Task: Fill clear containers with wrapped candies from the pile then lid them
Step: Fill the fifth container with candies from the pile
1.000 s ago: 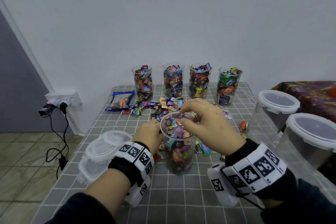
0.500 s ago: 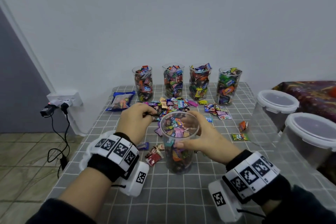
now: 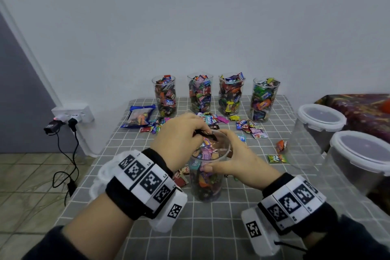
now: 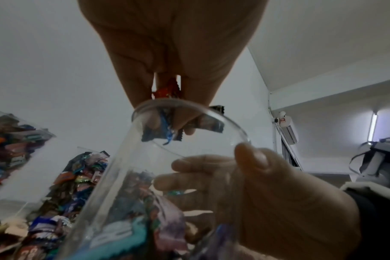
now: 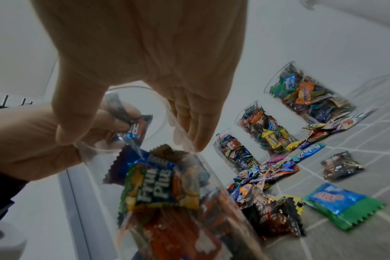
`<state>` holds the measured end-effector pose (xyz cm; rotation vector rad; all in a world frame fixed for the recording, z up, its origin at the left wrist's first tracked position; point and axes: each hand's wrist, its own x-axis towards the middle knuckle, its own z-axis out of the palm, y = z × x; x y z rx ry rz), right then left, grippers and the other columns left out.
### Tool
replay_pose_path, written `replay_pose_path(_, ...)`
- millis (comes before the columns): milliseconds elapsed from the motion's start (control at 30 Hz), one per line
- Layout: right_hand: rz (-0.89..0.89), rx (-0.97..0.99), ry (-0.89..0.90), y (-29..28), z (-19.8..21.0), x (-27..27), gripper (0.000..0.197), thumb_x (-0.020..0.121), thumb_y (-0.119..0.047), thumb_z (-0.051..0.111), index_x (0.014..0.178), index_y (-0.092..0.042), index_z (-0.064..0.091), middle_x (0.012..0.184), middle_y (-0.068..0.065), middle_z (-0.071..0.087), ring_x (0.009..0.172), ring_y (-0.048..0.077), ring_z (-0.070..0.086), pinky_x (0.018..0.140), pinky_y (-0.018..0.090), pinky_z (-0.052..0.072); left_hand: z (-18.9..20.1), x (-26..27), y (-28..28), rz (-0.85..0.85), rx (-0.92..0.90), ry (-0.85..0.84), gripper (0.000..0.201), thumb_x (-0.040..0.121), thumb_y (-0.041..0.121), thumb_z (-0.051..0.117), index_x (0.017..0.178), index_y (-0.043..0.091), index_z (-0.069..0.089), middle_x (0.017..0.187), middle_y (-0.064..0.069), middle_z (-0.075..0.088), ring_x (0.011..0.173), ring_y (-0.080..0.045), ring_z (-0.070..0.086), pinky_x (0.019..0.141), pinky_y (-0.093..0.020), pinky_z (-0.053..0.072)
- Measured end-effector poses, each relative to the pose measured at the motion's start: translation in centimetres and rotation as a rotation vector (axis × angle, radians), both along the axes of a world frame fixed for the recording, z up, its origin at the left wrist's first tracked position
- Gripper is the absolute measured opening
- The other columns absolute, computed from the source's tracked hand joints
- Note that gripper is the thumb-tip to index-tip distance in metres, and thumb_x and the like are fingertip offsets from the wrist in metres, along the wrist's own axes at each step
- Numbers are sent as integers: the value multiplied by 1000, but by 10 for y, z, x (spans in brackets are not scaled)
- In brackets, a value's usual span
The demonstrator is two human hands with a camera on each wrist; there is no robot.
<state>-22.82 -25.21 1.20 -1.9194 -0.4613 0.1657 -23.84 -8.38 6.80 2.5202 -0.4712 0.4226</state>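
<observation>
Filling step: left hand (image 3: 179,133) pinched candies (image 3: 207,133) over cup (image 3: 207,175); right hand (image 3: 236,158) gripped its rim. Next: drop 'em in.

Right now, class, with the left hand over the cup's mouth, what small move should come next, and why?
Probably let go: the left hand pinches dark-wrapped candies just over the rim of the clear cup, which the right hand steadies on the table. The cup looks nearly full but not heaped like the four cups behind, so loosening the fingers should drop them in.
</observation>
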Motion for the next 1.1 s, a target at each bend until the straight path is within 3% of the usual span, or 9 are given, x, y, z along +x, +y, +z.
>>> replay_pose_path(133, -4, -7, 7, 0, 3, -2, 91, 51, -47, 82, 129, -28, 40, 129, -13, 50, 119, 4, 51, 104, 33, 42, 2, 0, 1, -49, 44, 4, 31, 82, 6, 59, 105, 22, 72, 116, 4, 64, 109, -12, 55, 94, -29, 41)
replay_pose_path(233, -11, -30, 10, 0, 4, -2, 85, 53, -45, 82, 125, -33, 38, 126, -13, 50, 119, 0, 49, 100, 26, 41, 4, -1, 2, -92, 45, 22, 30, 83, 9, 61, 106, 26, 72, 114, 5, 65, 98, -9, 57, 91, -34, 45)
replay_pose_path(433, -4, -10, 31, -2, 6, -4, 74, 68, -20, 83, 125, -32, 38, 120, -17, 49, 110, -7, 50, 89, 12, 43, -4, 2, 9, -4, -228, -88, 26, 88, 8, 58, 101, 25, 73, 101, 10, 65, 88, -3, 57, 83, -14, 42)
replay_pose_path(500, 30, -36, 41, -4, 6, -3, 71, 70, -20, 82, 121, -40, 37, 119, -20, 49, 108, -12, 50, 95, 20, 45, -9, 8, 14, 61, -310, -77, 25, 89, 10, 57, 100, 27, 72, 92, 12, 62, 80, -2, 56, 80, -21, 45)
replay_pose_path(600, 114, -195, 54, -11, 5, 0, 72, 72, -19, 82, 122, -43, 37, 122, -24, 47, 113, -9, 47, 99, 19, 40, -15, 19, 26, 155, -355, 77, 23, 91, 15, 55, 106, 27, 68, 93, 9, 62, 74, -3, 53, 79, -36, 52)
replay_pose_path(733, 78, -648, 53, -30, 1, 16, 85, 74, -42, 76, 144, -24, 32, 143, -2, 36, 132, 15, 34, 108, 31, 31, -33, 30, 42, 225, -156, 327, 30, 89, 22, 60, 119, 22, 61, 125, 3, 60, 105, -13, 57, 97, -35, 45)
replay_pose_path(867, -220, -1024, 129, -48, -2, 34, 77, 86, -50, 58, 146, -13, 27, 149, 9, 32, 132, 25, 39, 104, 36, 37, -52, 38, 49, 245, -17, 587, 45, 85, 41, 64, 125, 20, 57, 130, -2, 57, 116, -19, 52, 95, -31, 42)
replay_pose_path(967, -291, -1160, 212, -55, -8, 43, 64, 89, -52, 50, 136, -11, 40, 137, 11, 48, 120, 25, 50, 95, 35, 44, -61, 38, 47, 238, 37, 725, 51, 86, 39, 64, 130, 17, 52, 129, -7, 57, 112, -20, 55, 92, -29, 43)
replay_pose_path(1100, -268, -1273, 256, -58, -15, 43, 46, 91, -49, 46, 114, -11, 60, 114, 6, 63, 92, 20, 54, 80, 29, 45, -67, 35, 37, 258, 343, 756, 59, 87, 37, 62, 140, 20, 41, 132, -7, 56, 114, -21, 56, 92, -31, 46)
